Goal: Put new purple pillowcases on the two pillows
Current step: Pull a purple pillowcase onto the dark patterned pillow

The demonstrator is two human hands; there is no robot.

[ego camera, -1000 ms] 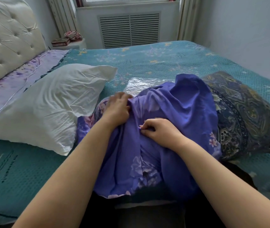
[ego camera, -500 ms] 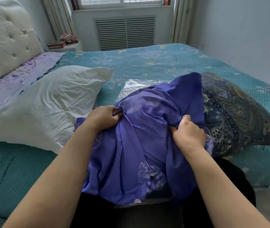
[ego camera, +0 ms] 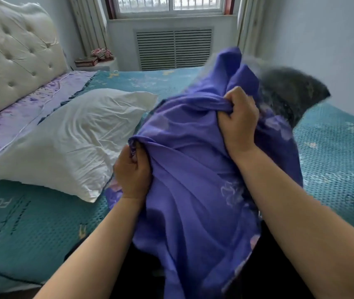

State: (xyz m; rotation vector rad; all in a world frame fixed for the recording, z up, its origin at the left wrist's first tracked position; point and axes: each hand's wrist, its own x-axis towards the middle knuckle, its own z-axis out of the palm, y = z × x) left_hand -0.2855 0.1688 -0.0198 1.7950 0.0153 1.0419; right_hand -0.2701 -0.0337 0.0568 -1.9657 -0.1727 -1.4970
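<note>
A purple pillowcase with pale flower prints hangs bunched between my hands above the bed. My left hand grips its gathered edge low at the left. My right hand grips a twisted fold higher up at the right. A bare white pillow lies on the bed to the left, apart from the pillowcase. Behind the purple cloth, a dark patterned pillow shows blurred at the right, one corner raised off the bed.
The teal bedspread covers the bed, with a lilac sheet along the tufted cream headboard at the left. A small nightstand with items stands by the window wall; a grey wall runs along the right.
Both hands have lifted the purple pillowcase, the right hand rising higher. The dark pillow has swung up off the bed behind it. The clear plastic bag is now hidden.
</note>
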